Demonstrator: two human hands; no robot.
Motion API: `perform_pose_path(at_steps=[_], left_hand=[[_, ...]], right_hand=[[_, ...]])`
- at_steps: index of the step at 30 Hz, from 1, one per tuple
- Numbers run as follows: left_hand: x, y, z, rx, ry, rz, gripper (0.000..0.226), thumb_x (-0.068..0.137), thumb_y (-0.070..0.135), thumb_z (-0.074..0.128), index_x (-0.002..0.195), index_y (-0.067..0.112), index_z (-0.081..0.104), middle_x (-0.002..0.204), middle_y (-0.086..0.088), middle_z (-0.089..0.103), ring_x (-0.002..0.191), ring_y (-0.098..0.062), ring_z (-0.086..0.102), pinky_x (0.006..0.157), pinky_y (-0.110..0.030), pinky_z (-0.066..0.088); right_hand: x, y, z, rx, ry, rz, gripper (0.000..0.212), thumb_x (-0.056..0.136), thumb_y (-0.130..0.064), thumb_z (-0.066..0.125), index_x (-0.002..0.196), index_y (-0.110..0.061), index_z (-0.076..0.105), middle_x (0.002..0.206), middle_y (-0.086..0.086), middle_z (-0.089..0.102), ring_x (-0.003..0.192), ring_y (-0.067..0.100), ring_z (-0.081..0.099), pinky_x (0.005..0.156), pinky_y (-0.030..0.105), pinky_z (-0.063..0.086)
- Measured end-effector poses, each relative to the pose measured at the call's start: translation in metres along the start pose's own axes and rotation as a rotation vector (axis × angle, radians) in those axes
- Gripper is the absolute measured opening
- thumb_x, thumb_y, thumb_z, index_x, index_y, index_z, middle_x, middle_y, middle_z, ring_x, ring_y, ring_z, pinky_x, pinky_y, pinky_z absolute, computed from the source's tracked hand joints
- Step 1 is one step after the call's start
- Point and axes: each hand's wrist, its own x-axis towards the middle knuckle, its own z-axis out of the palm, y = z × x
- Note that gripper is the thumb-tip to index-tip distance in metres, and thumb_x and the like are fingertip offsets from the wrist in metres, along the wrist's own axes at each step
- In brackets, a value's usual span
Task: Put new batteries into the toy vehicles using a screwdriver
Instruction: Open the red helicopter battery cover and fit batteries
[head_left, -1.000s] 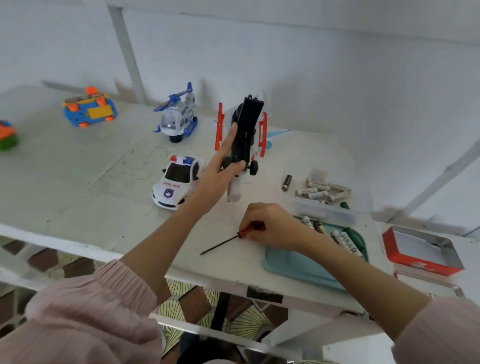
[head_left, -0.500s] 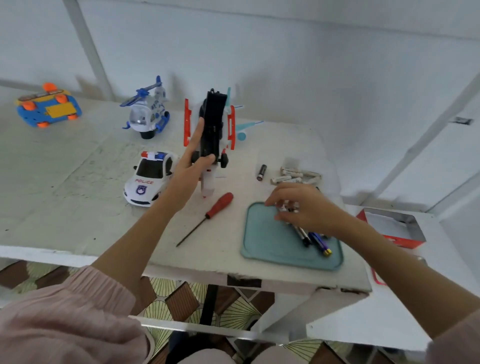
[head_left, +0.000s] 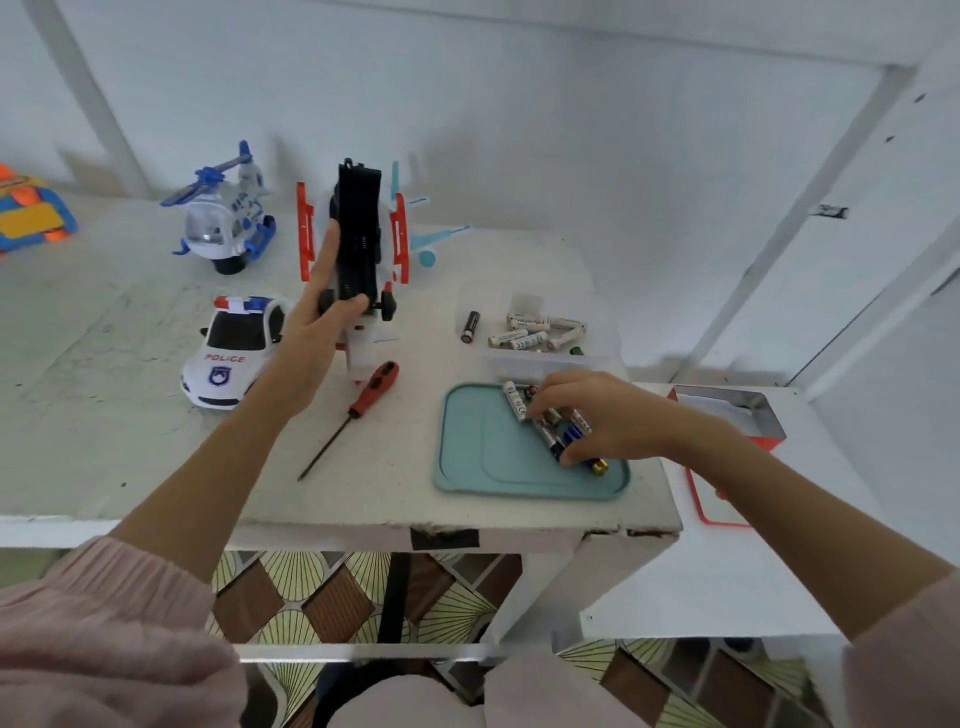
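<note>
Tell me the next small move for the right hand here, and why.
Probably pinch one battery off the teal tray and lift it toward the toy. The right hand already rests on the batteries there, the left hand holds the toy upright, underside facing the person, and the screwdriver lies set down on the table.

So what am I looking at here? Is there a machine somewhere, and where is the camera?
There is no machine: a person works with bare hands, and the one camera sits on their head, looking down at a pale worn table. The left hand holds a black-bellied toy vehicle with red side rails upright, underside facing the camera. The right hand reaches into a teal plastic tray and fingers the loose batteries there. A red-handled screwdriver lies on the table between the hands. Also there: a white police car, a blue and white helicopter, a clear box of white batteries and a red-edged metal tin.
</note>
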Motion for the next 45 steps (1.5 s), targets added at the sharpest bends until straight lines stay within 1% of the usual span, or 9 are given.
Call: perform_pose_path(at_steps=[5, 9, 12, 19, 28, 32, 35, 41, 45], left_hand=[[-0.001, 0.000, -0.001, -0.001, 0.022, -0.013, 0.067, 0.098, 0.002, 0.042, 0.148, 0.040, 0.019, 0.106, 0.047, 0.046, 0.090, 0.024, 0.052, 0.078, -0.001, 0.040], [-0.005, 0.002, -0.001, 0.036, -0.018, 0.022, 0.069, 0.098, 0.001, 0.043, 0.148, 0.041, 0.018, 0.131, 0.041, 0.032, 0.118, 0.024, 0.037, 0.096, -0.005, 0.034], [-0.008, 0.005, 0.001, 0.056, -0.044, 0.052, 0.069, 0.097, -0.002, 0.042, 0.150, 0.034, 0.015, 0.136, 0.036, 0.023, 0.110, 0.033, 0.033, 0.092, 0.001, 0.033], [-0.011, 0.009, 0.003, 0.107, -0.068, 0.075, 0.069, 0.097, -0.004, 0.041, 0.141, 0.043, 0.017, 0.144, 0.020, 0.032, 0.115, 0.013, 0.046, 0.097, -0.011, 0.039], [-0.013, 0.014, 0.005, 0.132, -0.099, 0.081, 0.075, 0.094, -0.012, 0.038, 0.143, 0.035, 0.007, 0.128, 0.035, 0.035, 0.094, 0.022, 0.048, 0.084, -0.006, 0.041], [-0.012, 0.011, 0.003, 0.114, -0.078, 0.072, 0.074, 0.095, -0.010, 0.037, 0.143, 0.038, 0.008, 0.116, 0.047, 0.044, 0.095, -0.003, 0.048, 0.082, -0.010, 0.042], [-0.011, 0.007, 0.002, 0.104, -0.068, 0.067, 0.073, 0.096, -0.008, 0.038, 0.142, 0.042, 0.011, 0.104, 0.051, 0.050, 0.098, -0.014, 0.040, 0.080, -0.012, 0.042], [-0.009, 0.006, 0.004, 0.126, -0.093, 0.074, 0.073, 0.095, -0.009, 0.038, 0.141, 0.042, 0.014, 0.100, 0.050, 0.051, 0.095, -0.008, 0.043, 0.085, -0.015, 0.044], [-0.009, 0.006, 0.004, 0.123, -0.093, 0.059, 0.073, 0.095, -0.009, 0.037, 0.142, 0.040, 0.012, 0.106, 0.049, 0.049, 0.092, 0.006, 0.046, 0.086, -0.014, 0.043]], right_hand=[[0.002, -0.001, 0.001, 0.011, 0.020, -0.011, 0.045, 0.069, -0.020, 0.077, 0.111, -0.023, 0.061, 0.104, -0.008, 0.050, 0.090, 0.011, 0.049, 0.078, 0.019, 0.039], [0.007, -0.014, -0.014, 0.151, 0.142, -0.084, 0.035, 0.068, -0.019, 0.080, 0.101, -0.016, 0.067, 0.099, -0.001, 0.057, 0.079, 0.006, 0.055, 0.074, 0.022, 0.047], [0.020, -0.031, -0.027, 0.293, 0.293, -0.153, 0.033, 0.069, -0.018, 0.080, 0.100, -0.014, 0.068, 0.100, 0.001, 0.060, 0.082, 0.011, 0.060, 0.077, 0.025, 0.051], [0.077, -0.071, -0.047, 0.523, 0.519, -0.264, 0.038, 0.069, -0.004, 0.078, 0.105, -0.003, 0.065, 0.101, 0.008, 0.058, 0.084, 0.017, 0.061, 0.083, 0.027, 0.054], [0.118, -0.081, -0.046, 0.170, 0.513, -0.337, 0.039, 0.077, -0.005, 0.070, 0.115, 0.000, 0.062, 0.116, 0.014, 0.059, 0.097, 0.026, 0.060, 0.089, 0.029, 0.049], [0.122, -0.083, -0.046, 0.090, 0.515, -0.369, 0.032, 0.081, -0.004, 0.065, 0.112, 0.004, 0.063, 0.120, 0.018, 0.059, 0.108, 0.028, 0.057, 0.090, 0.017, 0.039], [0.126, -0.083, -0.043, 0.093, 0.533, -0.379, 0.024, 0.079, 0.000, 0.065, 0.102, 0.005, 0.068, 0.106, 0.020, 0.062, 0.093, 0.028, 0.059, 0.084, 0.021, 0.042], [0.132, -0.093, -0.041, 0.090, 0.568, -0.328, 0.017, 0.083, -0.005, 0.062, 0.096, 0.003, 0.070, 0.088, 0.011, 0.050, 0.078, 0.017, 0.044, 0.068, 0.008, 0.029], [0.133, -0.095, -0.039, 0.140, 0.574, -0.284, 0.016, 0.085, -0.006, 0.061, 0.094, 0.000, 0.071, 0.089, 0.015, 0.061, 0.079, 0.023, 0.055, 0.075, 0.025, 0.044]])
